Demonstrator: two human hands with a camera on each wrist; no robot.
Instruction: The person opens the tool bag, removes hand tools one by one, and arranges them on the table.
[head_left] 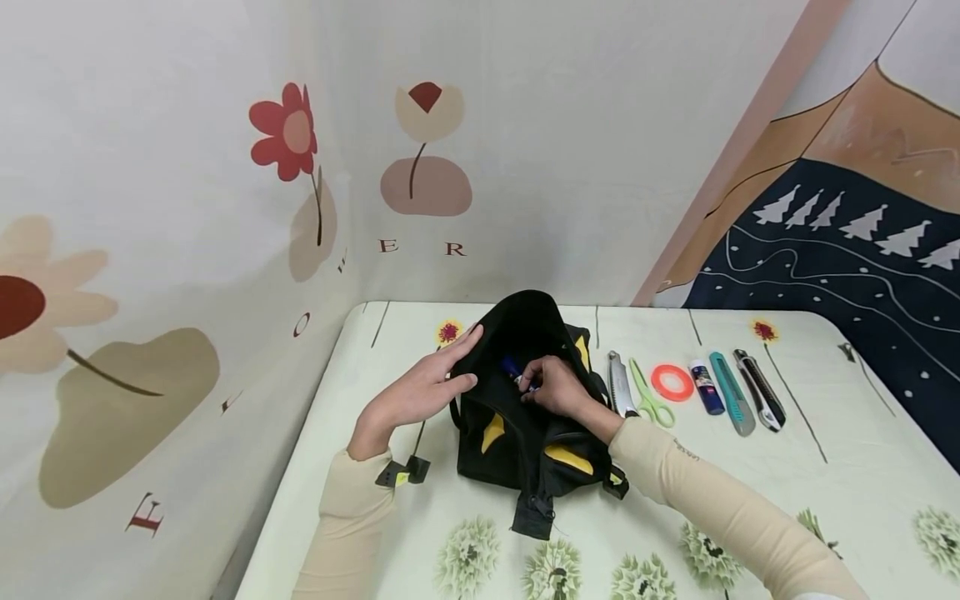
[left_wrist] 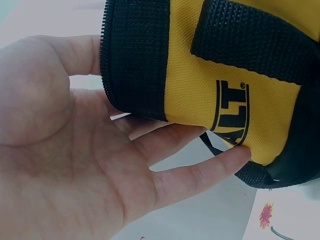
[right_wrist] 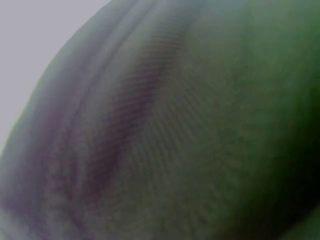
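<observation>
A black and yellow tool bag (head_left: 487, 454) stands with its mouth spread toward me in the head view. My left hand (head_left: 423, 387) touches the left rim, fingers mostly straight. In the left wrist view, the left hand (left_wrist: 100, 150) lies against the zippered edge (left_wrist: 132, 60) and yellow lettered side (left_wrist: 270, 110). Reaching into the mouth, my right hand (head_left: 555, 387) pinches a small blue tube (head_left: 512, 367), partly hidden by fingers and dark lining. Only blurred, ribbed dark cloth (right_wrist: 150, 120) fills most of the right wrist view.
Right of the bag lie a grey-bladed tool (head_left: 619, 382), green scissors (head_left: 649, 395), a red tape roll (head_left: 658, 382), a blue glue stick (head_left: 707, 387), a teal utility knife (head_left: 732, 393) and a black and silver utility knife (head_left: 760, 390). Printed curtains stand behind the table (head_left: 870, 467).
</observation>
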